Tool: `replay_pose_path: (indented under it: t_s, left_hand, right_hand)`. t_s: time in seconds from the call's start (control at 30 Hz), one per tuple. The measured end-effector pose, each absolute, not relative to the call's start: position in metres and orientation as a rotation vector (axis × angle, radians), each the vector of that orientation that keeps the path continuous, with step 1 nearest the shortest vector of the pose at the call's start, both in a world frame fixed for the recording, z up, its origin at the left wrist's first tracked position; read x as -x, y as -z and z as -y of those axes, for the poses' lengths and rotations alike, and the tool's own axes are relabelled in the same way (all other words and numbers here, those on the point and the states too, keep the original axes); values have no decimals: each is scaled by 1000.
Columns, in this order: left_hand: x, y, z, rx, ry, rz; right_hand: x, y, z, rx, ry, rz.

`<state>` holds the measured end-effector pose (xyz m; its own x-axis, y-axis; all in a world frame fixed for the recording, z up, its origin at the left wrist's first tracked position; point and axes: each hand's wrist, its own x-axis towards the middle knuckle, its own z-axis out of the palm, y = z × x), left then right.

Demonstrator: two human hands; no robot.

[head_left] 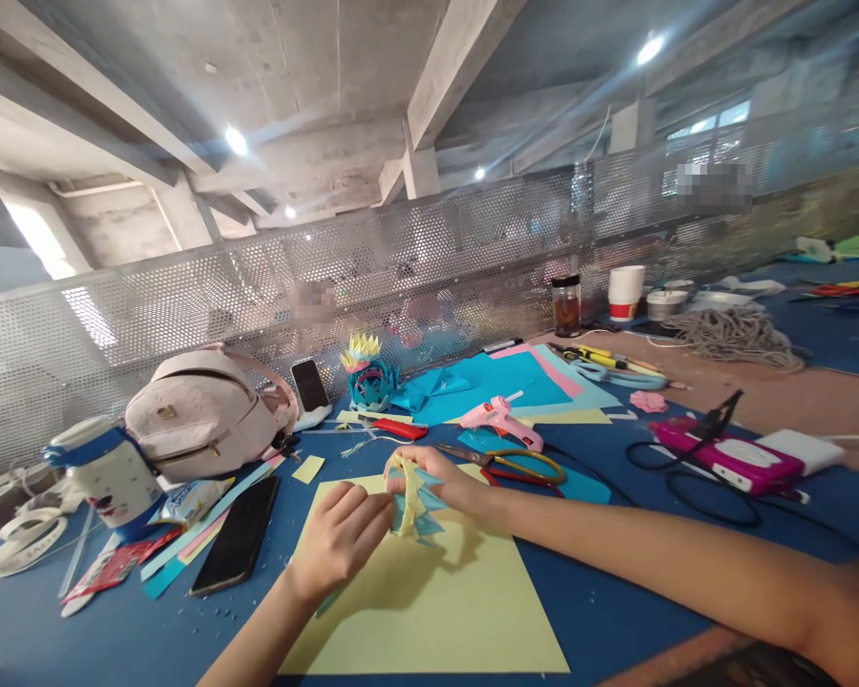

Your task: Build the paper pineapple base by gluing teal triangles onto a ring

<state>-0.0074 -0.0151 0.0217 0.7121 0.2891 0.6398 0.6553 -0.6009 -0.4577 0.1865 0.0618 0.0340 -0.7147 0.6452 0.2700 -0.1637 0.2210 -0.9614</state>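
Observation:
A ring of pale yellow paper with light blue spiky points (413,504) is held up above a yellow sheet of paper (465,611). My right hand (436,477) is closed on the ring from its far side, the fingertips partly hidden behind the paper. At the ring's left edge my left hand (347,534) is curled into a pinch, its fingertips hidden from view. A bit of greenish paper shows below that fist. Behind my right hand lie scissors (536,468) with red and yellow handles, on light blue paper.
A pink glue gun (501,420), a red cutter (397,428) and a spiky paper crown piece (370,377) stand or lie farther back. Left are a phone (238,534), a tumbler (107,477) and a backpack (204,410). Right is a magenta device (734,456) with black cables.

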Motion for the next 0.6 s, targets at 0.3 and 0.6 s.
replay_pose_path:
  t_s: [0.3,0.6]
  left_hand:
    - [5,-23,14,2207,670,701]
    - [10,-17,12,2238,667,745]
  right_hand:
    - [-185,-27,-65,453,-1735,1737]
    - [-184,-27,-67,500,-1633,1755]
